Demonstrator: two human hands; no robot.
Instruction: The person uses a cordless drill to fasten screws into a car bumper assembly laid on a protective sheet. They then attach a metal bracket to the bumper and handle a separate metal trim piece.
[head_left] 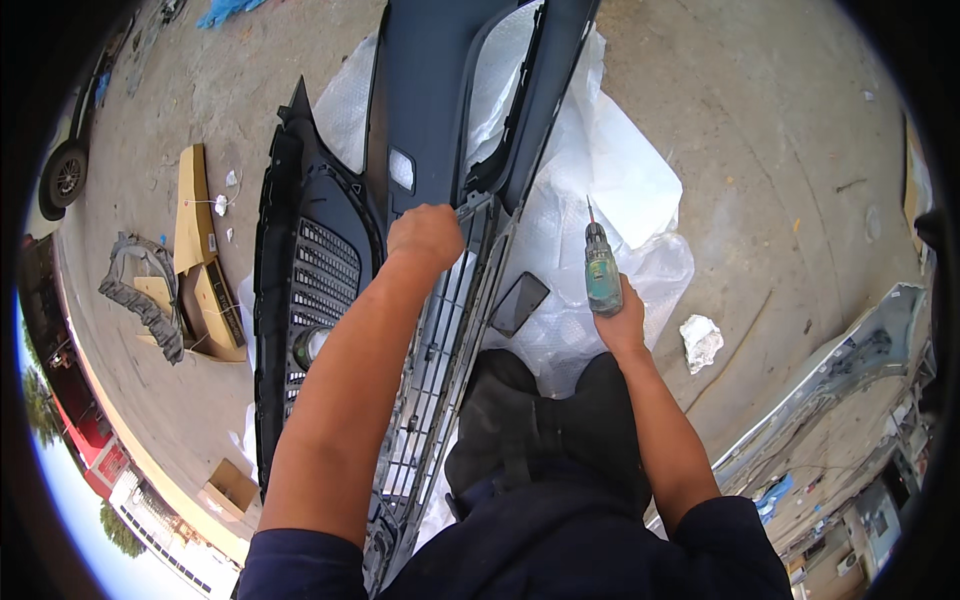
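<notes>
Handling one drill (602, 278), one bumper (428, 130)

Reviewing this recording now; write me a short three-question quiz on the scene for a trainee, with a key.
1. Which hand holds the teal drill?
2. True or false: the dark phone lies to the right of the teal drill.
3. The left hand is nearest to: A) a cardboard box; B) the dark car panel; C) a tyre.

Key: 1. The right hand. 2. False; it lies to the left. 3. B.
</notes>
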